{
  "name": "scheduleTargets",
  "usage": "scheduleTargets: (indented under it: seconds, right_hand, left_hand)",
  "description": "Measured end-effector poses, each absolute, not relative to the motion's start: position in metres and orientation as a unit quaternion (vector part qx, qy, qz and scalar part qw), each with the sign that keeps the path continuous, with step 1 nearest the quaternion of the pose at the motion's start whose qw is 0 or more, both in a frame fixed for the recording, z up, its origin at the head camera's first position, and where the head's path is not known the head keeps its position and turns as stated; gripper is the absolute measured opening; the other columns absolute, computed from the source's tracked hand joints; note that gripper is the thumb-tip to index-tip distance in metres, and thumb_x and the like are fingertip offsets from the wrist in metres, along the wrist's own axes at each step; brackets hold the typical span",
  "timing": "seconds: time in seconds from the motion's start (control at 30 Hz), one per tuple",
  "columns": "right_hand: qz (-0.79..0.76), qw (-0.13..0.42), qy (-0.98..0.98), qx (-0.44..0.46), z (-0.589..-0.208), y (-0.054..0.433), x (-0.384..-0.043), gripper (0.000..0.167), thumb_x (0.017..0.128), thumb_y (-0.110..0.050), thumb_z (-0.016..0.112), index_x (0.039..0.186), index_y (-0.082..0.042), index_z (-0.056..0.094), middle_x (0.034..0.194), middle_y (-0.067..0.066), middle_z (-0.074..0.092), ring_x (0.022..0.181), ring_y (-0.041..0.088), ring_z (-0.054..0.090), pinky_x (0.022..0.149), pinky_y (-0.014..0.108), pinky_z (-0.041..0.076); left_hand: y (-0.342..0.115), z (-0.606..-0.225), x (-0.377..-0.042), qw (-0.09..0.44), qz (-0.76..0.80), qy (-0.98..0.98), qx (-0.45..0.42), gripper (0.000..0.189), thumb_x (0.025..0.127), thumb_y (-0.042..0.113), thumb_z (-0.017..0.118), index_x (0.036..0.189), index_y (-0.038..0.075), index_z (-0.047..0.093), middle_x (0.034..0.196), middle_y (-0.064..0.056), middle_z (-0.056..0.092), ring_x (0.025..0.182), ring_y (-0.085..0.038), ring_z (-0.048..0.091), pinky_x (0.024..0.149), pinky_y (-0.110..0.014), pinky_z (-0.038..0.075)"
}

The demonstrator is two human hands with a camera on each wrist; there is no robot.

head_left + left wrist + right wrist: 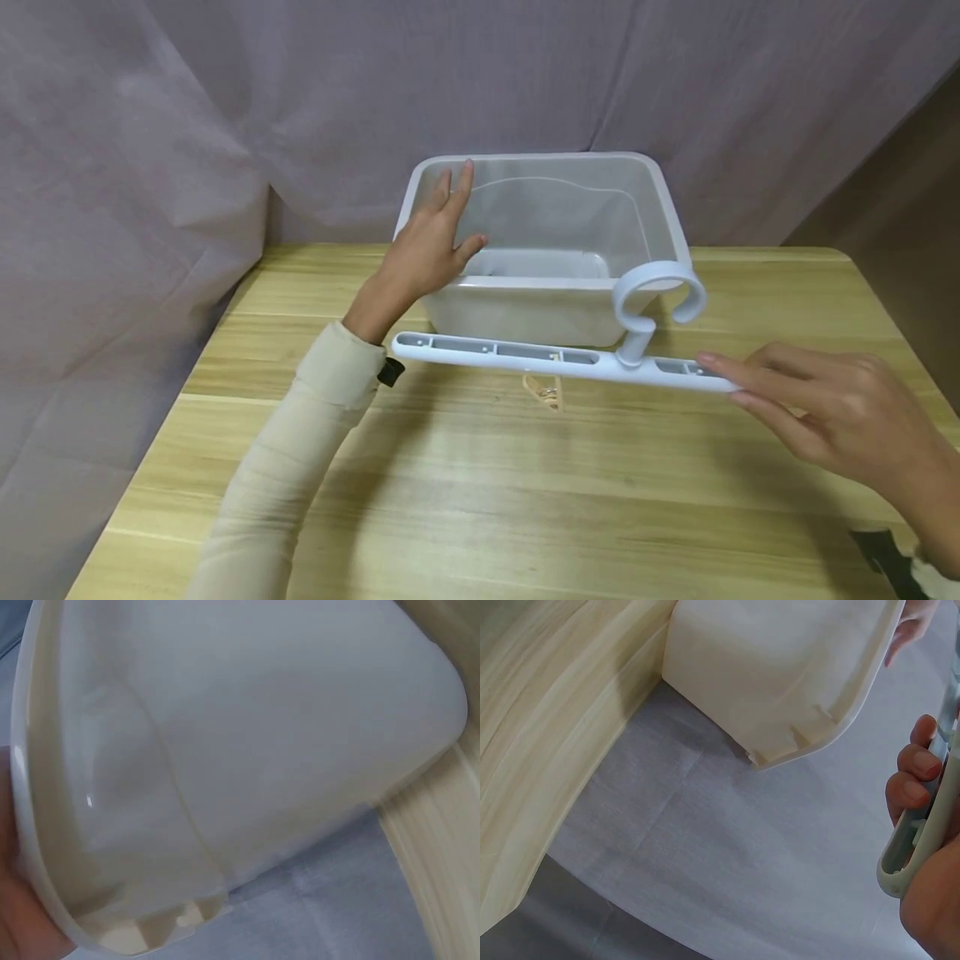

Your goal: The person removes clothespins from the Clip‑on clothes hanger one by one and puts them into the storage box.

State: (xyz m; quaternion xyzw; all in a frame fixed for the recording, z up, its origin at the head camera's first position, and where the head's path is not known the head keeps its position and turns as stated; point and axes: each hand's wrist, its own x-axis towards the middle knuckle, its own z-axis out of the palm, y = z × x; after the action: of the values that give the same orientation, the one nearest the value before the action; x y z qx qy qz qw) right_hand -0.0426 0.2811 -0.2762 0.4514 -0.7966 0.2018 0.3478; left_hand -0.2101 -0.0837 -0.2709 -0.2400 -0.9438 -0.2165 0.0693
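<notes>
My left hand (431,242) rests over the left front rim of a white plastic bin (517,312), its fingers stretched out and the thumb apart. In the left wrist view, part of that hand (26,915) shows by the bin's rim. My right hand (847,408) pinches the right end of a white plastic hanger (480,352) between thumb and fingers. The hanger is held level in front of the bin, its hook (660,271) upward. Just below its bar shows a small tan clothespin (551,393); whether it touches the hanger I cannot tell.
The bin stands at the back of a light wooden table (487,517). Behind it hangs a grey-purple cloth (337,108), which also covers the left side. The table's right edge lies beyond my right hand.
</notes>
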Motion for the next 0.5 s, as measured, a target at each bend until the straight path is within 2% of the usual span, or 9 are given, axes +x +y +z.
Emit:
scheduleTargets:
  seconds: [0.03, 0.13, 0.23, 0.33, 0.5]
  right_hand:
    - [0.202, 0.348, -0.796, 0.452, -0.276, 0.281, -0.043, 0.038, 0.107, -0.038, 0.048, 0.118, -0.016, 0.077, 0.068, -0.003, 0.056, 0.052, -0.003, 0.032, 0.039, 0.013, 0.023]
    - [0.2, 0.347, -0.797, 0.453, -0.276, 0.281, -0.043, 0.038, 0.107, -0.039, 0.048, 0.119, -0.017, 0.077, 0.068, -0.003, 0.056, 0.053, -0.003, 0.032, 0.039, 0.013, 0.023]
    - [0.203, 0.349, -0.795, 0.453, -0.277, 0.28, -0.042, 0.037, 0.107, -0.039, 0.048, 0.118, -0.017, 0.077, 0.068, -0.003, 0.056, 0.052, -0.002, 0.032, 0.039, 0.014, 0.023]
    - [0.203, 0.349, -0.795, 0.453, -0.276, 0.28, -0.042, 0.037, 0.107, -0.038, 0.048, 0.118, -0.017, 0.077, 0.068, -0.003, 0.055, 0.052, -0.002, 0.032, 0.039, 0.014, 0.023]
    - [0.213, 0.348, -0.791, 0.455, -0.275, 0.279, -0.043, 0.037, 0.107, -0.038, 0.049, 0.117, -0.018, 0.077, 0.068, -0.002, 0.056, 0.052, -0.002, 0.033, 0.039, 0.014, 0.024]
  left_hand:
    - [-0.084, -0.27, -0.209, 0.069, -0.216, -0.945, -0.238, 0.088, 0.1, 0.033, 0.064, 0.162, 0.017, 0.004, 0.16, -0.028, 0.012, 0.148, -0.035, 0.017, 0.116, -0.045, 0.024]
    - [-0.087, -0.269, -0.206, 0.077, -0.215, -0.942, -0.244, 0.085, 0.101, 0.035, 0.062, 0.162, 0.018, 0.005, 0.161, -0.027, 0.008, 0.15, -0.03, 0.003, 0.118, -0.043, 0.016]
    - [-0.091, -0.271, -0.203, 0.092, -0.223, -0.936, -0.257, 0.08, 0.102, 0.035, 0.06, 0.162, 0.017, 0.011, 0.161, -0.027, 0.008, 0.15, -0.029, -0.003, 0.119, -0.041, 0.012]
    - [-0.097, -0.276, -0.198, 0.134, -0.243, -0.918, -0.283, 0.071, 0.102, 0.031, 0.06, 0.161, 0.013, 0.023, 0.161, -0.024, 0.015, 0.15, -0.028, 0.005, 0.118, -0.041, 0.015]
    - [-0.108, -0.288, -0.187, 0.261, -0.277, -0.85, -0.364, 0.052, 0.098, 0.015, 0.065, 0.145, -0.002, 0.049, 0.151, -0.026, 0.038, 0.144, -0.032, 0.03, 0.116, -0.042, 0.024]
